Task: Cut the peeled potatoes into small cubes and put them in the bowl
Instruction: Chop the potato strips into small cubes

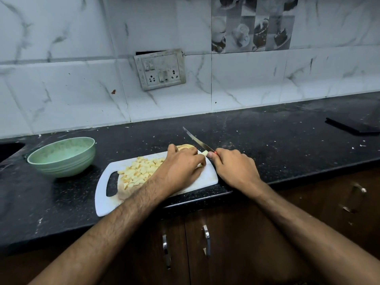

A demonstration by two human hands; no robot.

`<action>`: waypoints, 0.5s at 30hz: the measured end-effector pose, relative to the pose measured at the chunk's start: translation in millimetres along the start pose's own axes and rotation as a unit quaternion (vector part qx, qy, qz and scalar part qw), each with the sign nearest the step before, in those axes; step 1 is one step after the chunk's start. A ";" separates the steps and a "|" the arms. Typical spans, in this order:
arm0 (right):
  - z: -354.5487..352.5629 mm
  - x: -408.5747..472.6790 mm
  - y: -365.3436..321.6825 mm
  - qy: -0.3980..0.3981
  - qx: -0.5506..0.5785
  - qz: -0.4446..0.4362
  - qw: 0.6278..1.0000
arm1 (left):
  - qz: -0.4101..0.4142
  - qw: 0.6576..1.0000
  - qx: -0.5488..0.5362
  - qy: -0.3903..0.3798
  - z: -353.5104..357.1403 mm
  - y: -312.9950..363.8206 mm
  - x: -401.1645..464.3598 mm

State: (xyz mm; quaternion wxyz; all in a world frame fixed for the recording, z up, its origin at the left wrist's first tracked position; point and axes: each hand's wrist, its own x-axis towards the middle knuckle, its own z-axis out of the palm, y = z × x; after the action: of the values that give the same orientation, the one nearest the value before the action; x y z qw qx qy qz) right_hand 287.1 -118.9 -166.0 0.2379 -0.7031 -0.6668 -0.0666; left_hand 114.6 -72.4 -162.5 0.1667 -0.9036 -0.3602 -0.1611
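Observation:
A white cutting board lies on the black counter, carrying a heap of several small yellow potato cubes. My left hand lies over the board's far right part, fingers curled on potato pieces that it mostly hides; a peeled potato peeks out just behind it. My right hand grips a knife by its red handle, the blade pointing up and away to the left, raised above the potato. The green bowl stands left of the board; its inside looks bare.
A black flat slab lies at the far right of the counter. A switch and socket plate hangs on the marble-tiled wall. The counter's front edge runs below the board, with brown cabinet doors and metal handles underneath. A dark recess opens at the left.

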 end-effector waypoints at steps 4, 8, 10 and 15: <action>3.8 -5.1 1.5 0.030 -0.030 -0.029 0.999 | -0.008 1.000 0.016 0.006 0.2 -2.8 -4.9; 5.9 -6.2 1.0 0.041 -0.048 -0.038 0.997 | -0.019 0.994 0.105 0.008 -7.0 -10.8 -11.3; 5.4 -7.4 1.6 0.041 -0.049 -0.035 0.997 | -0.036 0.990 0.134 0.010 -10.6 -18.5 -12.7; 4.7 -8.2 0.0 0.042 -0.049 -0.029 0.997 | -0.066 0.987 0.146 0.030 -21.3 -36.4 -11.4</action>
State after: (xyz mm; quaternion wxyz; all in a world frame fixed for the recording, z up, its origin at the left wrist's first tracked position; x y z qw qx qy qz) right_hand 285.2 -124.4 -173.5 0.2295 -0.6905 -0.6724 -0.1356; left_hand 77.5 -63.2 -141.5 0.2965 -0.8387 -0.4335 -0.1441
